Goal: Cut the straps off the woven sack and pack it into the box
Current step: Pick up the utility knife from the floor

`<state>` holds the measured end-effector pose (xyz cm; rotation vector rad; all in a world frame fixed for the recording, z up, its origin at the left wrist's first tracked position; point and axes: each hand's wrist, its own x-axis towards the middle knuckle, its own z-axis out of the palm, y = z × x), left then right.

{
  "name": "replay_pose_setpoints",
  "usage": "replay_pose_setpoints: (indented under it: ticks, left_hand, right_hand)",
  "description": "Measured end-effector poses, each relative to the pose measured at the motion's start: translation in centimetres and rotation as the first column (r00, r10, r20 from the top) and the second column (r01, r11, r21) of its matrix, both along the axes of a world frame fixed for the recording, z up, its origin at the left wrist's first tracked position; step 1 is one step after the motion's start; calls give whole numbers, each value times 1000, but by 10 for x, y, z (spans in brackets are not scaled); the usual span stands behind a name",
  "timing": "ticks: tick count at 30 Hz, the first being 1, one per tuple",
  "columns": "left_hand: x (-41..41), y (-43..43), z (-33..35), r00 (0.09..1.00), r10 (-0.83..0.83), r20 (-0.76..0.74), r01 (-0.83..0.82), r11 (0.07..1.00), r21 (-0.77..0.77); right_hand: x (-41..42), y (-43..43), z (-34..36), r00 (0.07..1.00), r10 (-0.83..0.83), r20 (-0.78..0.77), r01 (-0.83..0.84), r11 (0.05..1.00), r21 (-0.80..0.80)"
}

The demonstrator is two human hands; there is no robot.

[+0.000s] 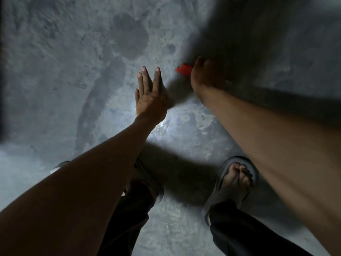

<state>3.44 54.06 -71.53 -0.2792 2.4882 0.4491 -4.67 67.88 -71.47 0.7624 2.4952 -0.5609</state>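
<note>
My left hand (pixel 149 93) is stretched forward over the floor, flat, fingers apart, holding nothing. To its right my right hand (pixel 204 74) is closed around a red tool (pixel 184 69); only the tool's red tip sticks out to the left of the fist, and whether it is a cutter or scissors cannot be told. No woven sack, straps or box appear in the head view.
I stand on a mottled grey concrete floor (pixel 83 52) with dark stains. My feet in grey sandals (pixel 238 174) and dark trousers (pixel 132 206) are below. Deep shadow covers the upper right. A dark edge (pixel 1 71) runs down the far left.
</note>
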Motion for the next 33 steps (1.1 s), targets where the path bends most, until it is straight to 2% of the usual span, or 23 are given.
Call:
replay_pose_setpoints:
  ticks: [4, 8, 12, 14, 16, 22, 27, 30, 33]
  left_hand:
    - [3, -15, 2, 996, -91, -7, 91, 995, 38]
    - [0, -23, 11, 988, -147, 47, 144, 988, 53]
    - [4, -29, 55, 991, -104, 89, 100, 994, 50]
    - [9, -33, 96, 993, -54, 101, 51, 998, 32]
    - [15, -38, 155, 993, 20, 119, -26, 999, 43]
    - [48, -59, 424, 946, 313, 83, -321, 938, 127]
    - [91, -98, 639, 843, 537, -29, -518, 825, 227]
    - [119, -133, 722, 735, 666, -127, -623, 737, 262]
    - [135, -173, 773, 672, 698, -249, -645, 716, 266]
  right_hand:
    - [7, 2, 2, 999, -24, 33, 25, 999, -30]
    - [22, -3, 14, 999, 2, 40, 4, 987, -162]
    - [42, -8, 61, 996, 85, 28, -72, 951, -301]
    - [50, -13, 106, 1000, -2, -4, 0, 939, -345]
    - [59, -21, 166, 999, -1, -33, -10, 947, -322]
    - [85, -38, 420, 947, 320, -37, -317, 903, -291]
    - [92, -63, 629, 809, 556, -189, -587, 755, -293]
    - [91, -97, 712, 774, 570, -275, -632, 716, -296]
    - [85, -143, 763, 681, 633, -369, -730, 625, -277]
